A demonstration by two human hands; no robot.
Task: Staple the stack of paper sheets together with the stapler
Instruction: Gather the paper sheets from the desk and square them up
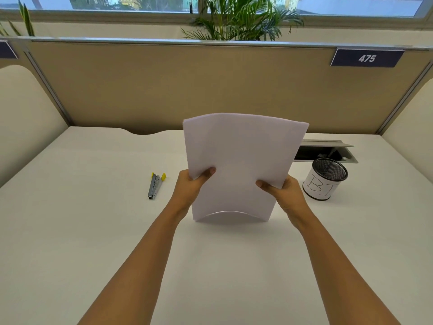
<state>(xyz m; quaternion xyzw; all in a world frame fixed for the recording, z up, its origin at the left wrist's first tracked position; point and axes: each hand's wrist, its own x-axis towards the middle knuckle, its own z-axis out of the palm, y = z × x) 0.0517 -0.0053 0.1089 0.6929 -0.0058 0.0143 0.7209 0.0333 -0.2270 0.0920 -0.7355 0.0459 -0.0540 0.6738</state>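
Both bare hands, left hand (191,188) and right hand (284,192), are pinching the upright white paper stack (239,165); tapping its bowed bottom edge flat on the white desk (93,231) should square it before reaching for the silver, yellow-tipped stapler (155,185).

- Stack of paper sheets (239,165): plain white with a faint lilac cast, at centre.
- Stapler (155,186): silver metal with yellow tips, at 9 o'clock from the paper.
- Desk (70,231): plain off-white.
- Pen cup (325,178): black mesh, wrapped in white paper with black hand-drawn letters, at 3 o'clock.
- Partition (164,90): tan.
- Number plate (366,58): navy, white digits "475", at 1 o'clock.
- Plant (243,17): green fronds, at 12 o'clock.
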